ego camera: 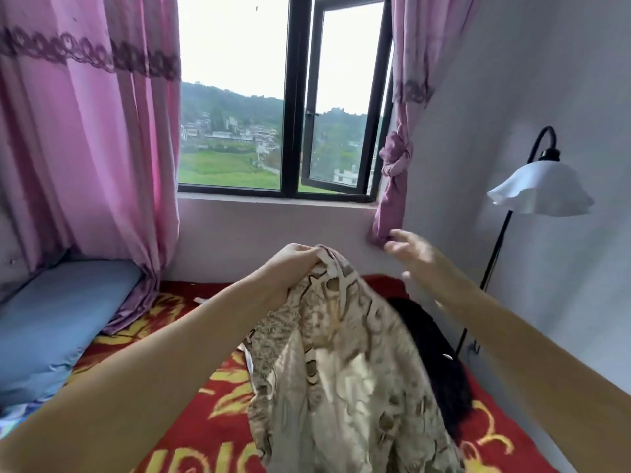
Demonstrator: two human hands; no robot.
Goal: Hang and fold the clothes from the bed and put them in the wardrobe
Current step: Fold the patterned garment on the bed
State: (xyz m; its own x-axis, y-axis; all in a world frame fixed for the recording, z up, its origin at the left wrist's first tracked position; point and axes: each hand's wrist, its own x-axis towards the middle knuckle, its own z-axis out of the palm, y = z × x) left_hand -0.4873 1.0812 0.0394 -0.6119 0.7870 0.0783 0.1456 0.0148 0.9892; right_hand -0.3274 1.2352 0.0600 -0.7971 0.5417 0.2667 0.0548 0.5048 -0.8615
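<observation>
My left hand point(293, 262) grips the top edge of a beige patterned garment point(341, 363) and holds it up above the bed. The cloth hangs down toward me over the red and yellow bedcover point(211, 397). To the right of the garment's top, my right hand point(411, 249) is raised, blurred, with its fingers spread and nothing in it. A black garment point(433, 356) lies on the bed behind the beige one, partly hidden by it.
A blue pillow point(58, 322) lies at the bed's left side under a pink curtain point(85, 148). Straight ahead is an open window point(283, 97). A floor lamp point(539, 189) with a white shade stands by the right wall.
</observation>
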